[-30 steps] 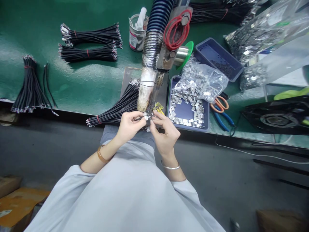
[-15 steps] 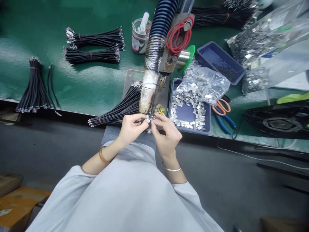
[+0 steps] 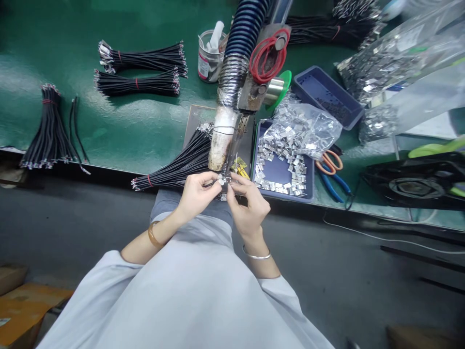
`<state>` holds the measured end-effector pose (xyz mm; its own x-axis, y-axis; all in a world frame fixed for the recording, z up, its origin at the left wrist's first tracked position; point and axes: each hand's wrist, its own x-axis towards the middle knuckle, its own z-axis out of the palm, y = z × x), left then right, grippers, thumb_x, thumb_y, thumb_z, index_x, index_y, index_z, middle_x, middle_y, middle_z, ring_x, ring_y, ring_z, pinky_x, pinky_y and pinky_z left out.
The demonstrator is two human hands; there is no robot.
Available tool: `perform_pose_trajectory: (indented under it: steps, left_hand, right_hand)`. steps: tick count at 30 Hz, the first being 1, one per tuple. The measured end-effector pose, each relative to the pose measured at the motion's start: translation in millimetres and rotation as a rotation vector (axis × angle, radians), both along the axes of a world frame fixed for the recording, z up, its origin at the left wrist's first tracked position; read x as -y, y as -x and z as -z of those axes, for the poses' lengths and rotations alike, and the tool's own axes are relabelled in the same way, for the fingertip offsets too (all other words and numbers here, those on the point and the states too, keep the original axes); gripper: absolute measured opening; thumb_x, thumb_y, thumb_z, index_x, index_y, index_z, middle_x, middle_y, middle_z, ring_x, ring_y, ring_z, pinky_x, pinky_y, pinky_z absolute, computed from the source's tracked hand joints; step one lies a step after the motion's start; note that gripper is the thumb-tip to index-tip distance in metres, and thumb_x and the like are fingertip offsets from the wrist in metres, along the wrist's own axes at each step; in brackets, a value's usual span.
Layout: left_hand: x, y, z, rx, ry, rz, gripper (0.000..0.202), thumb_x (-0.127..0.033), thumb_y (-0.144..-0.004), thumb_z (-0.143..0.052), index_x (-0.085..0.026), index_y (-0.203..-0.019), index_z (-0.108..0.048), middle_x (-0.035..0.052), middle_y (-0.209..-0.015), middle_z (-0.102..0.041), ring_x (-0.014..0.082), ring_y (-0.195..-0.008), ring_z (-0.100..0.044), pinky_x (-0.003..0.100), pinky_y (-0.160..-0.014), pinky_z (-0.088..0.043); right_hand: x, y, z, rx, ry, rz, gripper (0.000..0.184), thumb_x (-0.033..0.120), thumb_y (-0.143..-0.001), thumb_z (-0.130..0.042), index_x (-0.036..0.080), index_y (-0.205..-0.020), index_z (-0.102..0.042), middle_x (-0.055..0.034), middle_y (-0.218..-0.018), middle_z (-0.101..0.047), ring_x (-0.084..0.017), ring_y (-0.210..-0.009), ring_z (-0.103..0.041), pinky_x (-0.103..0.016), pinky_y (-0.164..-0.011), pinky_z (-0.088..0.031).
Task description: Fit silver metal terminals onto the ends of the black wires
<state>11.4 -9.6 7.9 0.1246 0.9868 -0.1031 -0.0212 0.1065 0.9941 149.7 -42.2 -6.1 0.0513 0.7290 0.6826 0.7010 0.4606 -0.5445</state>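
Note:
My left hand (image 3: 198, 194) is closed in a pinch around the end of a black cable (image 3: 209, 183), below a fixed soldering iron (image 3: 234, 145). Opposite it, my right hand (image 3: 249, 201) pinches a small metal connector (image 3: 225, 179), partly hidden by the fingertips. The two hands nearly meet right under the iron's tip. Beside my left hand, a bundle of black cables (image 3: 178, 162) tied with a red band lies on a board. To the right of my right hand, a blue tray (image 3: 281, 169) holds many loose metal connectors (image 3: 300, 177).
A ribbed fume hose (image 3: 247, 34) comes down over the work spot. More cable bundles (image 3: 138, 83) lie at the left. Pliers (image 3: 334, 179), a clear bag of connectors (image 3: 308, 126), a second blue tray (image 3: 327, 99) and a black fan (image 3: 417, 182) are at the right.
Both hands stay at the same spot under the soldering iron, with only slight finger movement. The whole view has shifted a little.

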Motion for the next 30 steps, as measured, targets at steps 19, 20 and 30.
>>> perform_pose_trajectory:
  steps: [19, 20, 30]
  left_hand:
    - [2.0, -2.8, 2.8, 0.012, 0.009, -0.004, 0.019, -0.032, -0.074, -0.067, -0.014, -0.072, -0.071, -0.0019, -0.059, -0.057, 0.0090, -0.058, -0.045, 0.018, -0.054, -0.040]
    - [1.7, -2.9, 2.7, 0.006, 0.004, -0.006, 0.019, -0.032, -0.074, -0.067, -0.014, -0.072, -0.071, -0.0021, -0.059, -0.056, 0.0088, -0.057, -0.044, 0.017, -0.053, -0.039]
    - [2.6, -2.4, 2.3, 0.000, -0.005, -0.034, 0.018, -0.033, -0.075, -0.068, -0.015, -0.074, -0.070, -0.0049, -0.056, -0.043, 0.0088, -0.056, -0.035, 0.018, -0.051, -0.034]
  right_hand:
    - [0.6, 1.0, 2.8, -0.156, 0.070, -0.007, 0.013, 0.013, -0.089, -0.067, 0.024, -0.084, -0.063, -0.0050, -0.101, -0.082, -0.020, -0.089, -0.081, -0.031, -0.074, -0.066]
    - [0.0, 1.0, 2.5, -0.156, 0.074, -0.003, 0.012, 0.013, -0.089, -0.068, 0.024, -0.084, -0.063, -0.0051, -0.101, -0.082, -0.020, -0.089, -0.081, -0.031, -0.073, -0.066]
    - [-1.1, 2.7, 0.2, -0.237, 0.114, -0.006, 0.012, 0.015, -0.090, -0.067, 0.022, -0.081, -0.063, -0.0067, -0.103, -0.082, -0.019, -0.084, -0.080, -0.032, -0.074, -0.067]
